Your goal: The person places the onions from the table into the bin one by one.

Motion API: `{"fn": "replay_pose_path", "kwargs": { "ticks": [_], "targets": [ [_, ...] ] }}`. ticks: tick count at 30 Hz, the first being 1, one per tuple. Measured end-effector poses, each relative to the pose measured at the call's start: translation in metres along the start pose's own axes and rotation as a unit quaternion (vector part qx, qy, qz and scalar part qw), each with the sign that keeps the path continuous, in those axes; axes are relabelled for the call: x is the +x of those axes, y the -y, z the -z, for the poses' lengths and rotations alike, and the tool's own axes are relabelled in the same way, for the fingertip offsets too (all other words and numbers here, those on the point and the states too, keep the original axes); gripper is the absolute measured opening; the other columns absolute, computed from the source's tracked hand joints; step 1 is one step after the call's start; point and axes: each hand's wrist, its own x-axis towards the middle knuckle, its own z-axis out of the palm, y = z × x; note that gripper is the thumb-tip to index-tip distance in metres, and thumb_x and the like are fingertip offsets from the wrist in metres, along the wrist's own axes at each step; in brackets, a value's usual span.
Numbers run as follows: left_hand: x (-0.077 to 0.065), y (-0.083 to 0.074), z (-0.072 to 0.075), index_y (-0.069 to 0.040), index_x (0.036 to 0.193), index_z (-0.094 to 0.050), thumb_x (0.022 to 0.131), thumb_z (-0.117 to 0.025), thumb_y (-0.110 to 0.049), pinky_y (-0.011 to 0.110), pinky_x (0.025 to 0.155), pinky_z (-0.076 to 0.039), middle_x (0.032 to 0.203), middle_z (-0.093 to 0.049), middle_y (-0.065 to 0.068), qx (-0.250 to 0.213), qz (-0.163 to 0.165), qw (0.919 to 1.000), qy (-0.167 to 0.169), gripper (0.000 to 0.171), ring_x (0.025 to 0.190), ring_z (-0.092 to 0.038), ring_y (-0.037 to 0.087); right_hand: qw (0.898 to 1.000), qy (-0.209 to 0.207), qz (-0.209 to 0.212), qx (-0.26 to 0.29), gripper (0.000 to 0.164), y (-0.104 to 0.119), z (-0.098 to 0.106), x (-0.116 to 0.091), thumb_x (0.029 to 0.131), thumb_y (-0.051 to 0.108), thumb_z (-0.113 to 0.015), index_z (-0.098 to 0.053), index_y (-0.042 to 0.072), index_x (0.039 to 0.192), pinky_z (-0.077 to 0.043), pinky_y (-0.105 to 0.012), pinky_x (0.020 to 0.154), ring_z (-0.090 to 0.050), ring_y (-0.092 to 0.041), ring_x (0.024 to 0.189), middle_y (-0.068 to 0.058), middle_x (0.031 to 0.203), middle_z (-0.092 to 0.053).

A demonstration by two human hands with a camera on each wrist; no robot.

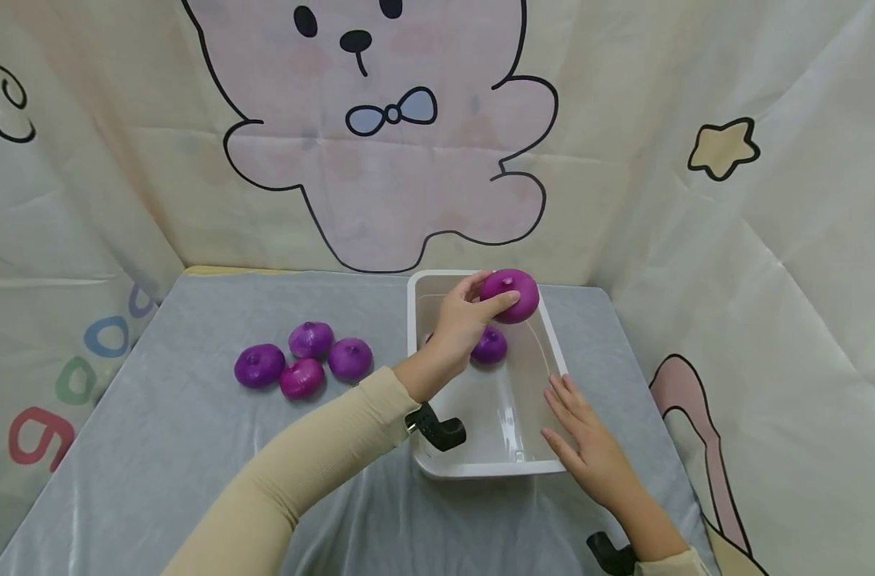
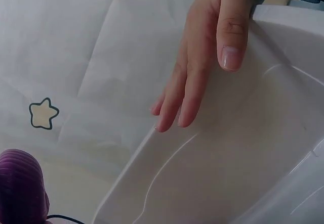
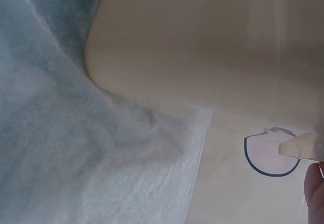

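My left hand (image 1: 452, 330) grips a round purple onion (image 1: 511, 296) above the far end of a white plastic bin (image 1: 486, 472). That onion (image 2: 21, 186) also shows at the lower left of the left wrist view. Below the hand, another purple onion (image 1: 489, 346) lies in the bin, and a sliver of one more peeks out beside the wrist. My right hand (image 1: 589, 444) rests at the bin's right rim with its fingers extended. The left wrist view shows this right hand (image 2: 202, 57) along the rim too. Only a fingertip (image 3: 314, 188) appears in the right wrist view.
Several purple onions (image 1: 304, 378) sit grouped on the grey cloth-covered table (image 1: 193, 448), left of the bin. A printed curtain (image 1: 596, 224) stands behind and along both sides. Black wrist mounts (image 1: 441, 430) stick out near both wrists.
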Motion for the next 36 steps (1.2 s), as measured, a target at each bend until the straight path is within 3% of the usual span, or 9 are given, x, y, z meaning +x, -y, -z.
{"fn": "replay_pose_path", "kwargs": {
  "ticks": [9, 13, 16, 20, 23, 29, 36],
  "targets": [
    [0.026, 0.019, -0.028, -0.016, 0.140, -0.054, 0.083, -0.081, -0.025, 0.043, 0.112, -0.044, 0.142, -0.058, 0.009, -0.024, 0.022, 0.9964, -0.078, 0.064, 0.131, -0.055, 0.027, 1.000, 0.008, -0.005, -0.004, 0.055, -0.001, -0.002, 0.000, 0.093, 0.015, -0.066, -0.050, -0.001, 0.143, -0.004, -0.001, 0.113, -0.009, 0.000, 0.153, -0.017, 0.156, -0.041],
    [0.028, 0.043, -0.041, -0.011, 0.136, -0.055, 0.084, -0.080, -0.024, 0.042, 0.109, -0.048, 0.138, -0.059, 0.013, -0.050, 0.040, 0.9883, -0.138, 0.060, 0.128, -0.056, 0.029, 1.000, 0.006, -0.005, -0.007, 0.055, -0.001, -0.002, 0.000, 0.092, 0.015, -0.066, -0.051, -0.001, 0.143, -0.003, -0.001, 0.113, -0.008, 0.002, 0.153, -0.017, 0.156, -0.042],
    [0.028, 0.064, -0.046, -0.008, 0.136, -0.055, 0.084, -0.080, -0.022, 0.042, 0.107, -0.049, 0.138, -0.058, 0.015, -0.040, 0.044, 0.9831, -0.173, 0.059, 0.128, -0.056, 0.030, 1.000, 0.004, -0.005, -0.008, 0.055, -0.002, -0.002, 0.000, 0.092, 0.015, -0.067, -0.051, -0.001, 0.142, -0.004, -0.001, 0.113, -0.008, 0.003, 0.152, -0.018, 0.155, -0.042],
    [0.027, 0.083, -0.048, -0.007, 0.139, -0.053, 0.085, -0.079, -0.024, 0.043, 0.108, -0.048, 0.140, -0.057, 0.016, 0.000, 0.038, 0.9833, -0.178, 0.063, 0.129, -0.055, 0.032, 1.000, 0.005, -0.006, -0.006, 0.055, -0.002, -0.001, -0.001, 0.092, 0.015, -0.067, -0.051, 0.000, 0.143, -0.003, -0.002, 0.114, -0.008, 0.003, 0.152, -0.017, 0.155, -0.042],
    [0.028, 0.093, -0.046, -0.007, 0.141, -0.052, 0.085, -0.079, -0.023, 0.043, 0.109, -0.048, 0.142, -0.055, 0.017, 0.000, 0.042, 0.9839, -0.174, 0.064, 0.130, -0.054, 0.032, 1.000, 0.005, -0.005, -0.003, 0.056, -0.001, -0.001, -0.001, 0.092, 0.015, -0.067, -0.050, 0.000, 0.143, -0.004, -0.002, 0.114, -0.008, 0.002, 0.152, -0.017, 0.155, -0.042],
    [0.032, 0.108, -0.041, -0.002, 0.138, -0.054, 0.082, -0.080, -0.016, 0.042, 0.112, -0.044, 0.142, -0.053, 0.022, -0.009, 0.067, 0.9804, -0.185, 0.064, 0.133, -0.050, 0.036, 1.000, 0.001, -0.003, -0.002, 0.056, -0.001, 0.000, -0.001, 0.092, 0.014, -0.067, -0.050, 0.002, 0.144, -0.005, -0.002, 0.114, -0.009, 0.001, 0.153, -0.016, 0.156, -0.042],
    [0.029, 0.120, -0.040, -0.003, 0.137, -0.054, 0.079, -0.082, -0.012, 0.045, 0.111, -0.045, 0.141, -0.053, 0.025, 0.052, 0.110, 0.9769, -0.175, 0.065, 0.131, -0.052, 0.037, 1.000, -0.005, -0.002, -0.005, 0.054, -0.002, 0.002, -0.001, 0.091, 0.013, -0.067, -0.052, -0.003, 0.140, -0.004, -0.002, 0.114, -0.010, 0.001, 0.153, -0.017, 0.155, -0.043]
  ]
}}
